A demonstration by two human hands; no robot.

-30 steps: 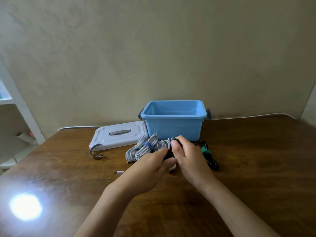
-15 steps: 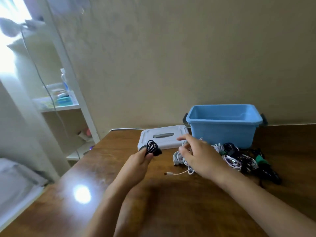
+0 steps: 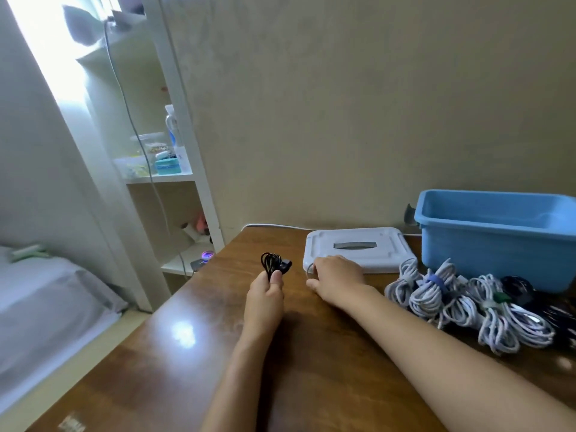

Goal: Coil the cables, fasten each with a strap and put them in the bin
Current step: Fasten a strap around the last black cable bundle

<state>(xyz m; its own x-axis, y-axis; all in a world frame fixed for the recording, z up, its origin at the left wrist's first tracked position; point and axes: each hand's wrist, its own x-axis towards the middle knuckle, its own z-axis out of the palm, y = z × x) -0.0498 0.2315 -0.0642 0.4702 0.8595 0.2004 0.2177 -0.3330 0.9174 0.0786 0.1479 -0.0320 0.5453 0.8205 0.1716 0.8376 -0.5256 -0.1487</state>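
Note:
My left hand [image 3: 267, 294] pinches a small black coiled cable [image 3: 274, 262] between thumb and fingers, holding it just above the wooden table [image 3: 311, 363], left of the white bin lid [image 3: 358, 247]. My right hand [image 3: 338, 277] lies knuckles up at the lid's front left corner. Its fingertips are hidden, so I cannot tell whether it holds anything. Several white cable bundles [image 3: 436, 296] with blue and green straps lie in a pile to the right, in front of the blue bin [image 3: 467, 196]. Black cables [image 3: 517, 289] sit at the pile's far side.
The bin stands open against the wall at the right, its inside mostly out of sight. A white shelf unit [image 3: 174, 179] with small items stands beyond the table's left edge, and a bed [image 3: 46, 291] lies further left. A white cord [image 3: 274, 226] runs along the wall.
The view has swung left. My left hand carried the black coil leftwards, away from the pile. My right hand left the white bundles and came to the lid's corner.

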